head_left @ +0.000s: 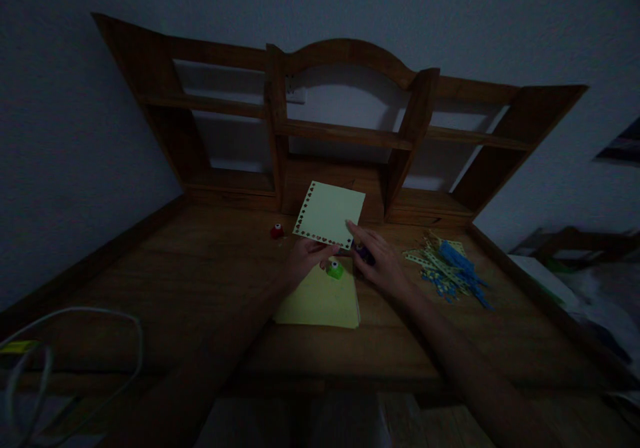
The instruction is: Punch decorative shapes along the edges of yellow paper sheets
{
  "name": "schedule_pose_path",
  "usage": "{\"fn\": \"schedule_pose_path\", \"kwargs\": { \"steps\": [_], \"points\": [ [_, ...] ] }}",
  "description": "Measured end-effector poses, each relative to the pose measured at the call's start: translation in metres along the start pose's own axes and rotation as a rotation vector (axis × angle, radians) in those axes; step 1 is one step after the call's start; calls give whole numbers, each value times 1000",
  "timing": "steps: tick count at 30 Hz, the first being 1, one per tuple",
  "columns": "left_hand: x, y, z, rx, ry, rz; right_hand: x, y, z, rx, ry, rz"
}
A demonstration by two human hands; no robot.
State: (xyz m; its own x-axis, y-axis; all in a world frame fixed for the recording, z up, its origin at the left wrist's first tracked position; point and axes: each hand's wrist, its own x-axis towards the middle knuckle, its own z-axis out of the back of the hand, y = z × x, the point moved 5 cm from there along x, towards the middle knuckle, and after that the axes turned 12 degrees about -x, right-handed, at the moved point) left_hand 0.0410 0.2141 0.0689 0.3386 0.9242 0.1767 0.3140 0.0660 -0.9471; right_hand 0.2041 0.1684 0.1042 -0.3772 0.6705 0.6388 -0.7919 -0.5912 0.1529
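Note:
My left hand pinches the lower edge of a pale yellow-green paper sheet and holds it tilted up; the sheet has small heart-shaped holes punched along its left and bottom edges. My right hand is at the sheet's lower right corner, fingers curled over a small dark purple punch. A green punch sits just below the sheet, on a stack of yellow paper lying flat on the wooden desk.
A small red punch lies left of the sheet. A pile of blue and yellow paper strips is on the right. A wooden hutch with shelves lines the back. A white cable loops at the front left.

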Motion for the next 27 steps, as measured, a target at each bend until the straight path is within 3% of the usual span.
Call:
{"fn": "schedule_pose_path", "kwargs": {
  "steps": [21, 27],
  "points": [
    [3, 5, 6, 54, 17, -47, 1, 1, 3, 9, 6, 8],
    [11, 20, 11, -139, -29, 51, 1, 2, 3, 11, 19, 26]
  ]
}}
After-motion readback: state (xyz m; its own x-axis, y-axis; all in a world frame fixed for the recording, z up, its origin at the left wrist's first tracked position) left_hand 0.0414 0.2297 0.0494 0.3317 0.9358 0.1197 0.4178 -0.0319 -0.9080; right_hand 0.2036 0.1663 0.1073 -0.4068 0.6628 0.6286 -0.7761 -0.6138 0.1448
